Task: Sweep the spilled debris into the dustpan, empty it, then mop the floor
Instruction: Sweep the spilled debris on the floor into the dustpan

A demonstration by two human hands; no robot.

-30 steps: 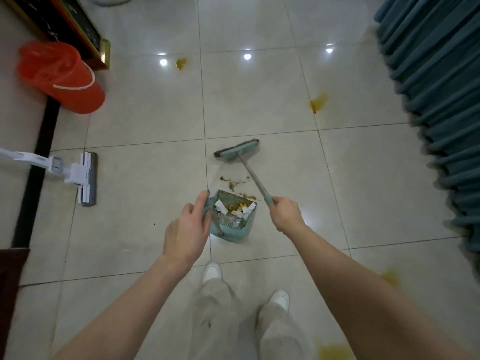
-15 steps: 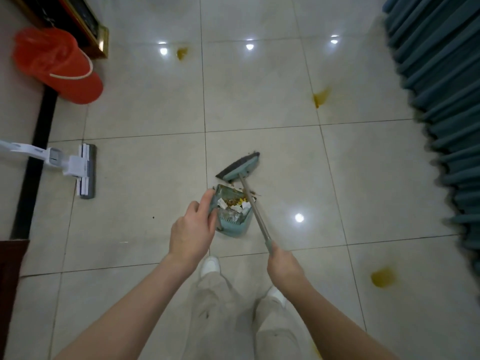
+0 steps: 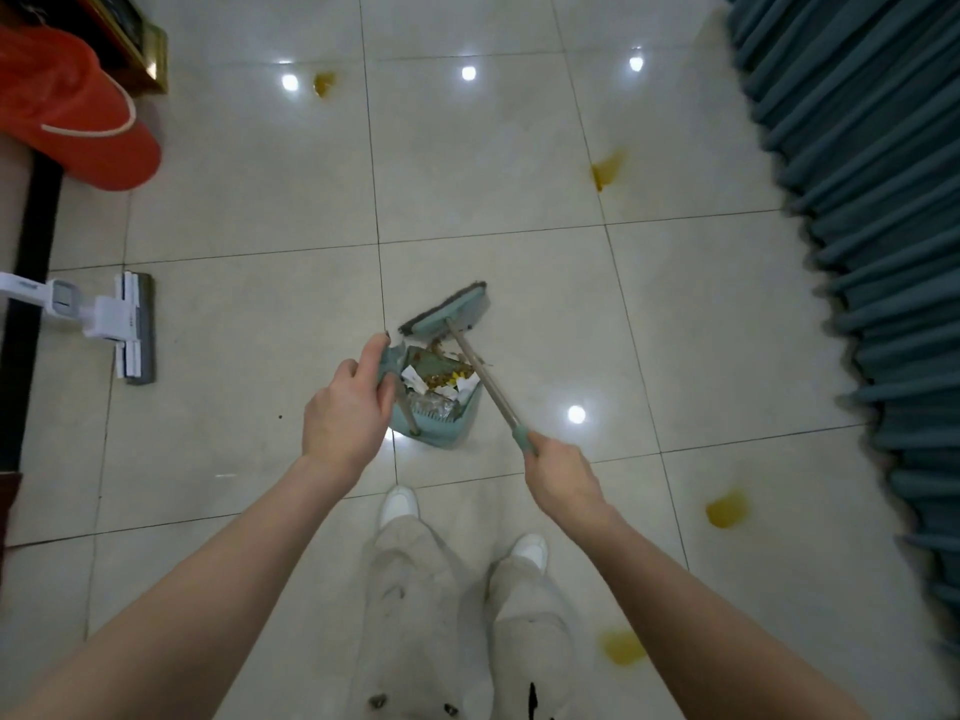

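**You hold broom [image 3: 448, 315] to dustpan [image 3: 442, 426] on a stained tile floor [image 3: 234, 200].**
From left: one orange bucket [image 3: 78, 111] and one white mop head [image 3: 130, 327] sit well apart from you. Your left hand [image 3: 348, 407] grips the teal dustpan's handle, with debris [image 3: 441, 379] piled inside. The broom's head meets the pan's mouth, and your right hand [image 3: 563, 475] is clamped on its handle. Four yellow stains [image 3: 608, 168] dot the tiles, and one teal curtain [image 3: 857, 200] hangs at right.
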